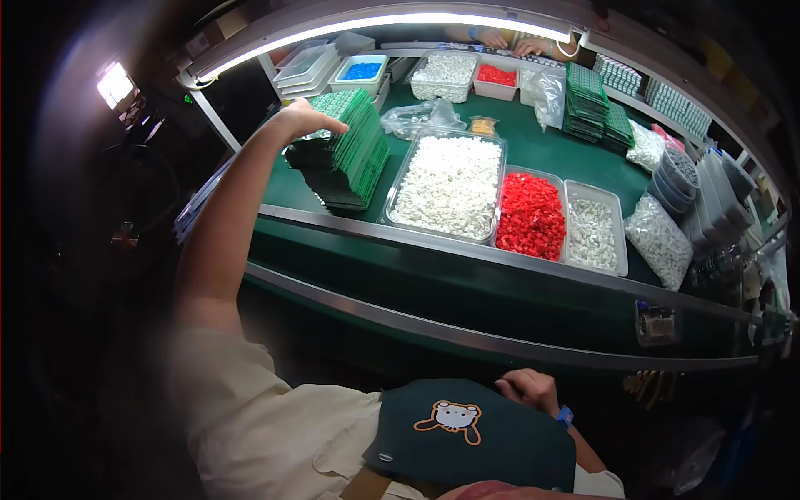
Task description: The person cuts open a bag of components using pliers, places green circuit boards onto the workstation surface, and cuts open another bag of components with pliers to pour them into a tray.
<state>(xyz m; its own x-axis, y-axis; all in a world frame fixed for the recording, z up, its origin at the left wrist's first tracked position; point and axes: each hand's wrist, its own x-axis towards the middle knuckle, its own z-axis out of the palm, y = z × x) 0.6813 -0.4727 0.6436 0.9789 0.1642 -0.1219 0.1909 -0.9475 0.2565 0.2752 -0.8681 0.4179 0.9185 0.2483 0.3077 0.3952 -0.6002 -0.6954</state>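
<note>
At the left of the bench, my left hand (310,121) reaches over a tall stack of green circuit boards (360,162). Its thumb lies across the near top edge and it grips the top board; the other fingers are mostly hidden. The stack leans, with its boards slightly out of line. Low in front of me, my right hand (531,389) rests beside the dark green apron (425,446), below the bench. Its fingers are curled, with nothing visible in them. A blue wristband (566,416) circles that wrist.
Along the front edge stand a clear tub of white pieces (446,187), a red-piece tray (531,215) and a smaller white-piece tray (593,233). A bag of white pieces (660,237) lies right. More boards (585,102) stand behind. Across the bench, another person's hands (533,47) show.
</note>
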